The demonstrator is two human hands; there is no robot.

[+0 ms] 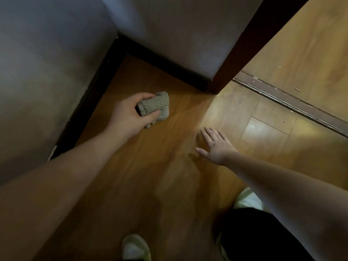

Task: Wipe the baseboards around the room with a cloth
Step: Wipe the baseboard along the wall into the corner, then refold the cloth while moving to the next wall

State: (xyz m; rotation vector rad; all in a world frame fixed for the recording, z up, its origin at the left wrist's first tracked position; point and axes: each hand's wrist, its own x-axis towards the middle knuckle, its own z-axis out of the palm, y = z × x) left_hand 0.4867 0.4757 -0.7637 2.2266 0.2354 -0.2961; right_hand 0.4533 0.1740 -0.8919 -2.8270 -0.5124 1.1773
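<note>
In the corner where two pale walls [47, 63] meet, we reach our left arm forward and down over the wooden floor [150, 176], the forearm running from the near left toward the middle of the scene. Our left hand [128, 115] is turned with its back to the left, and its fingers [148, 95] curl round a bunched grey cloth [156, 106]: the thumb presses across the near side of the bundle, the other fingers wrap over its far edge, and most of the fabric bulges out to the right of the grip. A small tail of cloth hangs below the palm. The cloth sits above the floor, to the right of the dark baseboard [90, 91] that runs along the left wall and near the second strip that runs along the far wall; we cannot tell whether it touches the boards below, but it is apart from both baseboards.

Our right arm stretches in from the near right. The right hand [216, 146] is spread flat, palm down, fingers straight and splayed, holding nothing, low over the floor near the brighter patch of boards.

To the far right a dark door frame [243, 44] stands beside a metal threshold strip [290, 102]. Pale shoes [135, 247] show at the near edge.
</note>
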